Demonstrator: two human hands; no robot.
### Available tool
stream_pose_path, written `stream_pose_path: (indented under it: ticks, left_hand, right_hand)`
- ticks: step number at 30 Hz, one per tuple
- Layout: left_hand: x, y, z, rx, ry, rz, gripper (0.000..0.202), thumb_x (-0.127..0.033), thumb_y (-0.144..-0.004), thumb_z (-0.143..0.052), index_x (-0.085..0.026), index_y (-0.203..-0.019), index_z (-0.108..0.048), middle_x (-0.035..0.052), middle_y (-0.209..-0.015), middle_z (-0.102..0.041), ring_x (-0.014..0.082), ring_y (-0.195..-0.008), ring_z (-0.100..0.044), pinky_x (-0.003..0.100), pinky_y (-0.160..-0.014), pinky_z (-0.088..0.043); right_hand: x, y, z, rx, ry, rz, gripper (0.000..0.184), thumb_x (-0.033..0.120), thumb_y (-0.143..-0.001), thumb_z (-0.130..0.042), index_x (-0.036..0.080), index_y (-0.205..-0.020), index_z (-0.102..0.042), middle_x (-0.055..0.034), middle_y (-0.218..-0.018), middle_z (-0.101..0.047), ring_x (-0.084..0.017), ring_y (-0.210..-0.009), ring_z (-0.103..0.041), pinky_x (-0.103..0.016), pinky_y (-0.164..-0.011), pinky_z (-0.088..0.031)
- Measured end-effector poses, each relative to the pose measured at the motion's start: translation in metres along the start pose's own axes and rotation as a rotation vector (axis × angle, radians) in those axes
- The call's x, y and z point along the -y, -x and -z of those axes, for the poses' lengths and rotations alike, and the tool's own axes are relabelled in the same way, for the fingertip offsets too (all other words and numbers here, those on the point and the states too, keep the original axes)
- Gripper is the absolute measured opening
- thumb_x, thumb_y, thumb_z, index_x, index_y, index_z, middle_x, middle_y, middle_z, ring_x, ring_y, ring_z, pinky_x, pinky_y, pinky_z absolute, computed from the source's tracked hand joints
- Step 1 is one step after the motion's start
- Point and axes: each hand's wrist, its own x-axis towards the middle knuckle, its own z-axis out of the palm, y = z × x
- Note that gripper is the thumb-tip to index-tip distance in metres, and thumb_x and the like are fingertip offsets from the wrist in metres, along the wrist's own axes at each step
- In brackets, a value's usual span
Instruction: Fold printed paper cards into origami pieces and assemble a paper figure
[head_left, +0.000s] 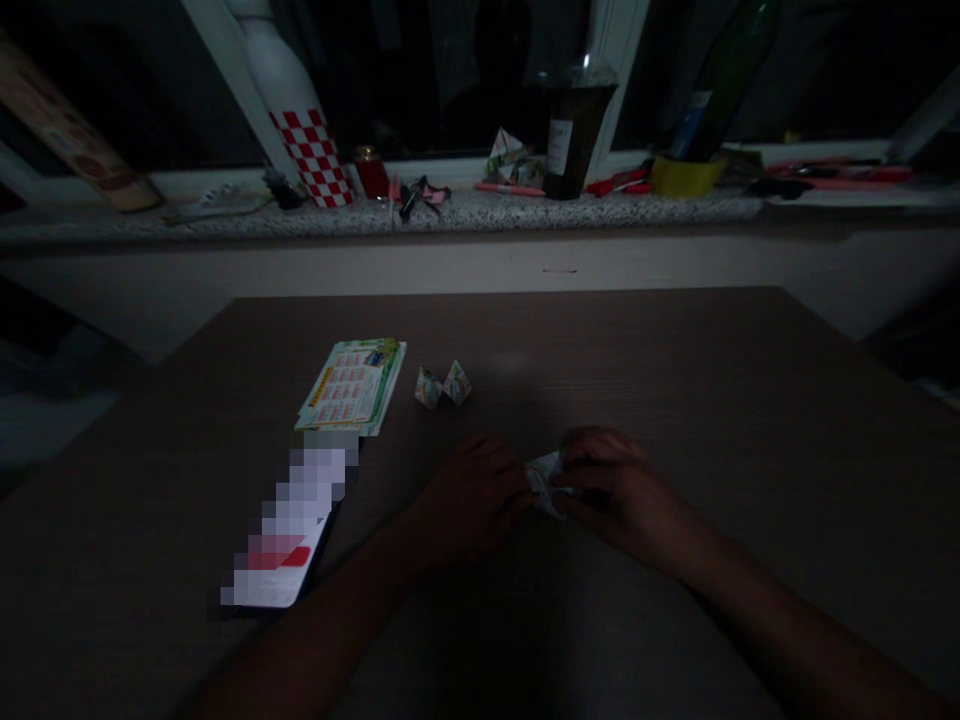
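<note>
Two hands, left hand (472, 500) and right hand (619, 490), pinch a folded paper piece (546, 480) between them

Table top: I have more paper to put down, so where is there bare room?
The table is bare right of the right hand, and along the far edge beyond the small folded pieces. Crowded: the leaflet stack, the phone-like slab, and the left hand on the folded paper.
</note>
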Motion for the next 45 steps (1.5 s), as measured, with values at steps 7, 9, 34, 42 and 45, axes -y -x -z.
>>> stream_pose_path:
  ticks: [7, 9, 34, 42, 45]
  left_hand:
    - [-0.006, -0.007, -0.013, -0.041, -0.040, 0.143, 0.017, -0.024, -0.092, -0.044, -0.017, -0.088, -0.060, 0.0054, -0.090, -0.059, 0.0214, -0.089, -0.051, 0.038, -0.083, -0.038]
    - [-0.007, -0.009, -0.016, -0.061, -0.050, 0.183, 0.018, -0.025, -0.092, -0.045, -0.017, -0.087, -0.059, 0.0057, -0.090, -0.060, 0.0220, -0.088, -0.052, 0.038, -0.081, -0.038]
    - [-0.017, -0.016, -0.022, -0.088, -0.050, 0.405, 0.014, -0.025, -0.088, -0.049, -0.017, -0.080, -0.058, 0.0056, -0.086, -0.064, 0.0234, -0.086, -0.056, 0.039, -0.077, -0.035]
    - [-0.018, -0.017, -0.019, -0.056, -0.067, 0.412, 0.016, -0.025, -0.088, -0.048, -0.017, -0.081, -0.059, 0.0062, -0.086, -0.065, 0.0236, -0.087, -0.057, 0.039, -0.077, -0.035]
    - [-0.019, -0.016, -0.019, -0.057, -0.058, 0.415, 0.015, -0.025, -0.088, -0.048, -0.017, -0.082, -0.059, 0.0065, -0.087, -0.065, 0.0236, -0.088, -0.057, 0.039, -0.078, -0.035]
  right_hand:
    - [0.000, 0.000, 0.001, 0.030, -0.054, 0.001, 0.016, 0.021, -0.079, -0.067, 0.026, -0.093, -0.073, -0.0054, -0.095, -0.064, -0.023, -0.098, -0.059, -0.041, -0.087, -0.045]
    - [0.001, -0.001, 0.003, 0.049, -0.082, -0.001, 0.015, 0.019, -0.081, -0.065, 0.026, -0.093, -0.072, -0.0051, -0.095, -0.064, -0.022, -0.097, -0.059, -0.040, -0.086, -0.046]
    - [-0.006, 0.000, -0.005, 0.045, -0.141, -0.059, 0.018, 0.021, -0.075, -0.073, 0.025, -0.093, -0.073, -0.0048, -0.098, -0.064, -0.023, -0.099, -0.059, -0.040, -0.088, -0.047]
    - [-0.002, 0.000, -0.005, 0.048, -0.109, -0.100, 0.025, 0.019, -0.072, -0.074, 0.025, -0.095, -0.071, -0.0051, -0.100, -0.063, -0.023, -0.099, -0.059, -0.040, -0.088, -0.046]
    - [0.001, -0.001, -0.004, 0.077, -0.081, -0.114, 0.025, 0.019, -0.073, -0.073, 0.026, -0.097, -0.069, -0.0048, -0.099, -0.062, -0.023, -0.098, -0.058, -0.041, -0.089, -0.045]
